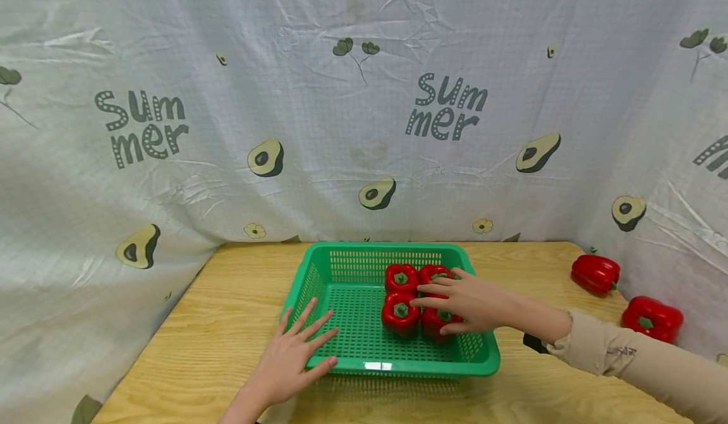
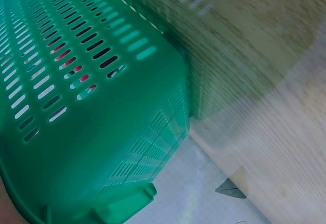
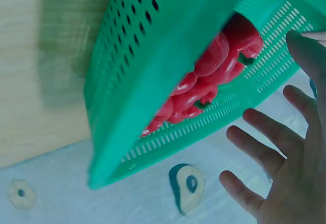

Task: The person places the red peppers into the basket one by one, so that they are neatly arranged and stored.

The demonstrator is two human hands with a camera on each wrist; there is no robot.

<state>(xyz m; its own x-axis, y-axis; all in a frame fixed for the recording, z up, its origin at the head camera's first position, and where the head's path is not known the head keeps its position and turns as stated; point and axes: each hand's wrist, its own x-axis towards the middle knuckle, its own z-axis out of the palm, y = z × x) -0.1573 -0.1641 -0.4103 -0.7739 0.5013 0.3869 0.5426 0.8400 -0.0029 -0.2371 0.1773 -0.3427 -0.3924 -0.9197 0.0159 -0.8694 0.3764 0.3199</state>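
Observation:
A green plastic basket (image 1: pixel 318 368) with slotted sides stands on the table. Several red bell peppers (image 1: pixel 400 310) are grouped in its right half, stems up. My left hand (image 1: pixel 292 354) is spread at the basket's front left corner, its fingers straight and reaching over the rim. Over the peppers on the right side hovers my right hand (image 1: pixel 469 301), fingers spread and nothing gripped; it partly hides the ones beneath. The right wrist view shows that hand (image 3: pixel 285 168) with its fingers apart beside the basket's rim, and peppers (image 3: pixel 244 35) inside.
Two more red bell peppers lie to the right: one on its side (image 1: pixel 594 274) near the table's back right corner, another (image 1: pixel 651 318) nearer, by the right edge. A cloth printed with avocados (image 1: pixel 364 114) hangs behind the wooden table (image 1: pixel 227 297).

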